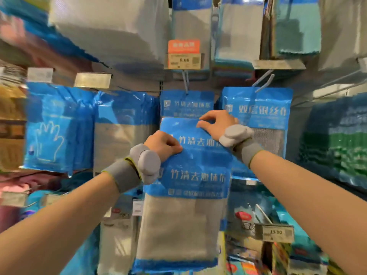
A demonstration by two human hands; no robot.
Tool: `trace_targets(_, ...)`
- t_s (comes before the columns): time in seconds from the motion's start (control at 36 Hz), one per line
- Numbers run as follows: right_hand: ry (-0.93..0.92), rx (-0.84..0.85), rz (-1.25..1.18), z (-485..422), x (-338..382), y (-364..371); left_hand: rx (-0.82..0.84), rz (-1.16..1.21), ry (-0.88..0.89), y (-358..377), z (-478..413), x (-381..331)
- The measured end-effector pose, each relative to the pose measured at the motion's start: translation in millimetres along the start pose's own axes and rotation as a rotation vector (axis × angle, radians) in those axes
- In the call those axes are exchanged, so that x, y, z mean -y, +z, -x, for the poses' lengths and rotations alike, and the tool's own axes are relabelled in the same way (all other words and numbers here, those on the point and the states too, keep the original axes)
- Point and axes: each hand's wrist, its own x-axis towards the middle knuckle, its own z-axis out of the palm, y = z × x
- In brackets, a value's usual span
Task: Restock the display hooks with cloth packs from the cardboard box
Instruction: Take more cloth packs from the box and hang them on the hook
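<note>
Both hands hold the cloth packs (190,155) up below the display hook (185,80), left hand (161,144) fingers curled pinching their left edge, right hand (216,122) fingers pinching the top.

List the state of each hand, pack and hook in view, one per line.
left hand: gripping the held packs' left edge
right hand: pinching their top edge
held cloth packs: raised, not yet hung
centre hook: carrying one matching pack
right hook: loaded with silver-mesh packs
</note>
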Motion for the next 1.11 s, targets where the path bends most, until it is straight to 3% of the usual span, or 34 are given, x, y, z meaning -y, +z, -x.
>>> trace_targets(0.31, -0.005, -0.329, 0.008, -72, 50, -5, -0.172, -0.020, -0.028, -47, -38, -2)
trace_targets(0.47, -0.004, -0.425, -0.092, -107, 63, 6, -0.212, -0.055, -0.019, -58, -46, 0)
trace_targets(0.58, 0.050, -0.407, -0.116, -122, 64, 10, -0.186, -0.046, -0.026, -62, -45, 6)
trace_targets(0.72, 0.184, -0.232, -0.192, -136, 55, 9, -0.195, -0.033, -0.045, -65, -48, 12)
trace_targets(0.81, 0.030, -0.138, -0.225, -134, 50, 11, -0.175, -0.034, -0.069, -66, -49, 14)
trace_targets(0.86, -0.021, -0.199, -0.074, -135, 43, 16, -0.170, -0.031, -0.089, -67, -50, 15)
trace_targets(0.92, -0.025, -0.386, 0.231, -128, 37, 23, -0.176, -0.035, -0.108, -66, -51, 18)
trace_targets(0.97, -0.146, -0.456, 0.224, -114, 31, 31, -0.180, -0.039, -0.123, -66, -52, 20)
trace_targets(1.11, -0.334, -0.441, 0.295, -100, -8, 54, -0.173, -0.049, -0.160, -65, -53, 26)
